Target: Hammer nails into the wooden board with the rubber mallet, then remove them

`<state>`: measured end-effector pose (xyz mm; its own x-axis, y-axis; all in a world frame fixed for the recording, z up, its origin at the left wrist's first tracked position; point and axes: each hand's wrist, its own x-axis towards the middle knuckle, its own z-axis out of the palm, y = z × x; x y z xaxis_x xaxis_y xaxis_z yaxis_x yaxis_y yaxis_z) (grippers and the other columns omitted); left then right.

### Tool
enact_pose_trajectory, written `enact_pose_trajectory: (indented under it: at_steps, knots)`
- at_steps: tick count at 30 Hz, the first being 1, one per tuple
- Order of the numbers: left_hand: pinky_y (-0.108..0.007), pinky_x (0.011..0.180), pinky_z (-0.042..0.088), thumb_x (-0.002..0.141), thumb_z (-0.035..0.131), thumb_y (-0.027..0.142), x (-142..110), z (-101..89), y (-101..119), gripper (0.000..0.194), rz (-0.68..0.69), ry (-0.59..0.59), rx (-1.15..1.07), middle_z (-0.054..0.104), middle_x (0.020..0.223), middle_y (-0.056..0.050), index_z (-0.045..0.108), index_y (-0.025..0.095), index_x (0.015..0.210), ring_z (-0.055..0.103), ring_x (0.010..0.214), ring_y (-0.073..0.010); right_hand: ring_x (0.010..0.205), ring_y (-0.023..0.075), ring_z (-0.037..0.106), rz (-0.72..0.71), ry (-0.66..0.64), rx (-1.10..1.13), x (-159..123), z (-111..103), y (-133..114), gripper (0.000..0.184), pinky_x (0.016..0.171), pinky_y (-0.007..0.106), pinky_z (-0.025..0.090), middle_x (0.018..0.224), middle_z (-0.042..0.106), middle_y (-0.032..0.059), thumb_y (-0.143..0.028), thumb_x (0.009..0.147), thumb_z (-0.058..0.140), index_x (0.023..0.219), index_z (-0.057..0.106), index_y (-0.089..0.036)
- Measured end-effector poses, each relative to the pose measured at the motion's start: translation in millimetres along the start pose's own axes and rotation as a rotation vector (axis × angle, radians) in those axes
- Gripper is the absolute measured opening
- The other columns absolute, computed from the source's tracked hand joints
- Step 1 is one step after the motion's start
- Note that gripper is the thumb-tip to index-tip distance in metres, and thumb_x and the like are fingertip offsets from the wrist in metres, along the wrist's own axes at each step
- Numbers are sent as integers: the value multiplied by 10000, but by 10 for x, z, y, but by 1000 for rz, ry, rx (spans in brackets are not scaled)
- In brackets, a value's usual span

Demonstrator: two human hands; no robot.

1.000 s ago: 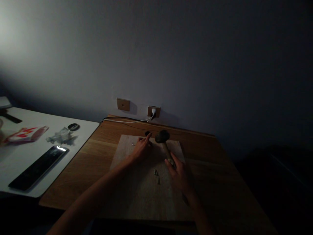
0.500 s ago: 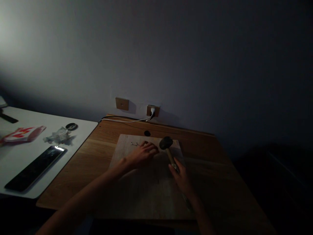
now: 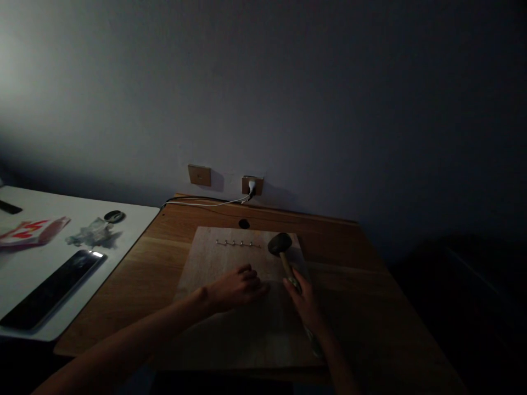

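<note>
My right hand (image 3: 303,299) is wrapped around the handle of a mallet (image 3: 280,244), whose dark rounded head rests over the right part of a pale wooden board (image 3: 206,263). My left hand (image 3: 239,286) is above the middle of the board with its fingers curled. Whatever those fingers may hold is hidden from view. Beyond my left hand, near the board's far edge, runs a row of several small shiny nails (image 3: 233,243), which seem to stand up from the wood.
The board lies on a brown wooden table (image 3: 144,285). A white table (image 3: 45,200) adjoins on the left, bearing a phone (image 3: 51,291), a crumpled plastic bag (image 3: 94,233), a round dark object (image 3: 114,216) and a red-and-white packet (image 3: 35,230). Cables run to a wall socket (image 3: 257,185).
My left hand has drawn back toward me from the row of nails, uncovering more of them. My right hand still holds the mallet in much the same place. The view has shifted slightly.
</note>
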<state>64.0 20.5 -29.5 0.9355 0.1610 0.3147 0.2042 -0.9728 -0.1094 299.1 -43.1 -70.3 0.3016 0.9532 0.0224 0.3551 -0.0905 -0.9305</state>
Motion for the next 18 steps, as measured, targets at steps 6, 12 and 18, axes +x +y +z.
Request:
enact_pose_trajectory:
  at_steps: [6, 12, 18]
  knots:
    - [-331, 853, 442, 974, 551, 191, 65, 56, -363, 209, -434, 102, -316, 743, 957, -41, 690, 234, 1125, 671, 897, -176, 939, 277, 689, 68, 7, 14, 0, -38, 11, 663, 787, 356, 558, 1014, 741, 111, -692, 794, 606, 1188, 707, -169]
    - [-341, 928, 457, 872, 590, 130, 358, 353, -720, 162, -760, 195, -406, 760, 937, -40, 721, 204, 931, 685, 915, -196, 438, 111, 400, 187, 21, 100, -11, -50, -19, 622, 385, 236, 329, 585, 447, -69, -704, 758, 614, 1061, 658, -163]
    - [-306, 847, 496, 827, 575, 90, 444, 487, -745, 237, -756, 132, -404, 755, 950, -53, 733, 196, 968, 687, 860, -193, 444, 103, 409, 173, 2, 124, -22, -40, -20, 590, 386, 213, 329, 583, 438, -78, -684, 775, 609, 1074, 646, -176]
